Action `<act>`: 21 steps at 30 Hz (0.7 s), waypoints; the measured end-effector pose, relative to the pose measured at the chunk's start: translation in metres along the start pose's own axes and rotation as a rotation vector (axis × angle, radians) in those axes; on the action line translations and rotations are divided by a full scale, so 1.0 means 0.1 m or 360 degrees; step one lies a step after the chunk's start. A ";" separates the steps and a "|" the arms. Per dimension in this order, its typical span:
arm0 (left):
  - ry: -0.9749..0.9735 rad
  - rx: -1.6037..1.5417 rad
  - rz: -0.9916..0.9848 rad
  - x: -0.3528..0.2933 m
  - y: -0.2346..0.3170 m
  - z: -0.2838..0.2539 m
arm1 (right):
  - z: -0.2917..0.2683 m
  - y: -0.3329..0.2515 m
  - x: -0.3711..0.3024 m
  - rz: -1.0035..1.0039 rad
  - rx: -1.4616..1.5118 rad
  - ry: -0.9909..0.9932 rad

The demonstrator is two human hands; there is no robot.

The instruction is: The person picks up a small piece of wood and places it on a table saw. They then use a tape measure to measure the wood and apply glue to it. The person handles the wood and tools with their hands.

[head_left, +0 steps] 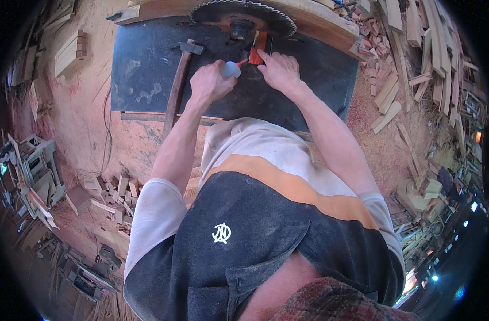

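Note:
My left hand (211, 84) is wrapped round a small pale squeeze bottle (230, 70). Its thin red nozzle points right, its tip close to an orange-red wooden block (256, 54) on the dark worktable (148, 69). At the block's right side is my right hand (282, 70), with forefinger and thumb against it and the other fingers curled. Just beyond the block stands a large toothed circular saw blade (260, 18) on its hub. A hammer (181, 80) with a dark wooden handle lies left of my left hand, its head toward the far side.
A long wooden board (324, 18) runs along the table's far edge behind the blade. Wood strips (439, 53) and offcuts pile up at the right. Stacked blocks (70, 53) sit on the dusty floor at left, with more offcuts (118, 195) and a cable (106, 144) nearer me.

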State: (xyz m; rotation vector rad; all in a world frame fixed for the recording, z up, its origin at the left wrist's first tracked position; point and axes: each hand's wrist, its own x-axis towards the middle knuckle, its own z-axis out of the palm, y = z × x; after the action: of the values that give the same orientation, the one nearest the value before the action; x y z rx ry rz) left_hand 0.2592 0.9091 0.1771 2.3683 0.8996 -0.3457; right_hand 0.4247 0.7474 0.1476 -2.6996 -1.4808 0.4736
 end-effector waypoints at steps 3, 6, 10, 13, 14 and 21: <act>0.0055 -0.0028 -0.0007 0.02 -0.01 0.00 | -0.01 0.00 -0.01 -0.0018 0.0015 0.0014; 0.0042 -0.0067 -0.0057 0.12 0.03 0.03 | -0.01 0.00 -0.01 -0.0028 0.0016 0.0008; 0.0102 -0.0078 -0.0043 0.31 0.14 0.07 | -0.01 0.01 -0.01 -0.0036 -0.0002 -0.0027; 0.0122 -0.0052 -0.0060 0.42 0.20 0.06 | -0.02 0.01 -0.01 -0.0042 0.0014 -0.0028; 0.0109 -0.0052 -0.0069 0.44 0.20 0.04 | -0.02 0.01 -0.01 -0.0045 0.0022 -0.0021; -0.0018 -0.0013 -0.0067 0.35 0.12 -0.03 | -0.03 0.00 -0.01 -0.0021 0.0047 -0.0060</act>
State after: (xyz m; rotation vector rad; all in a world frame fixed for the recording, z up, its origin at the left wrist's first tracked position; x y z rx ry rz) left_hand 0.2934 0.9217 0.1696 2.3406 0.9451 -0.3711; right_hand 0.4251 0.7471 0.1509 -2.6713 -1.4876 0.5437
